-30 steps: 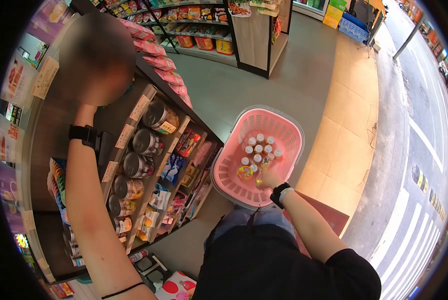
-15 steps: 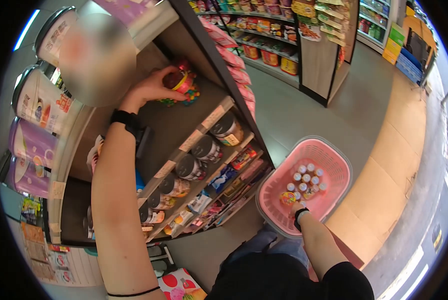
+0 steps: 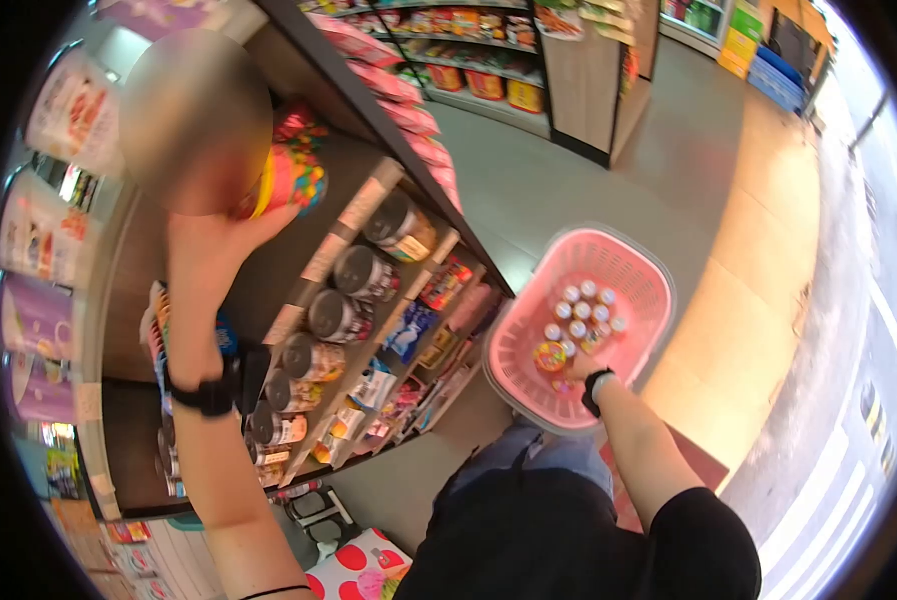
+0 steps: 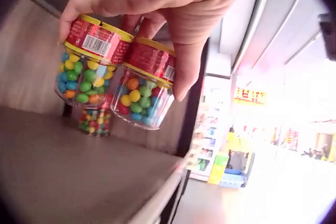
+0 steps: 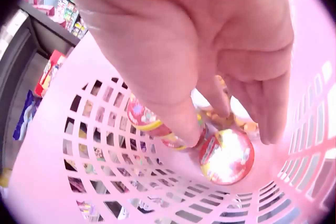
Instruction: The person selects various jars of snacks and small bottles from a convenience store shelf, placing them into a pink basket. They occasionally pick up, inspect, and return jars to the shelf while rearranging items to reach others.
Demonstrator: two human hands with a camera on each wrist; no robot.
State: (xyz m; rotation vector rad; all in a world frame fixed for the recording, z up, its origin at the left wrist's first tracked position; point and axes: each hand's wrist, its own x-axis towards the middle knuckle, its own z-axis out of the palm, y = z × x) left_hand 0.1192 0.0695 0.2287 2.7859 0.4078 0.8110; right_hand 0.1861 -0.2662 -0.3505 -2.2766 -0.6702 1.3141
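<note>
Jars (image 4: 84,79) (clear, rounded plastic) clamped in left hand (image 4: 170,1), right hand (image 5: 194,40) fingers apart

1. Upper shelf (image 4: 79,166): brown; on its far part stands a jar of coloured candies (image 4: 95,122).
2. Shelf below (image 3: 439,258): dark-lidded jars (image 3: 341,315) in a near-to-far row.
3. Pink basket (image 3: 517,365), right: white-capped bottles (image 3: 579,312), round-lidded jar (image 3: 551,356) at their near left.

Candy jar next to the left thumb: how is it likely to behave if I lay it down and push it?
This jar would probably roll on its side, because its wall looks round. The clear wall seems stiff, so it should hold its shape. The candies inside look loose, so they would likely shift.
</note>
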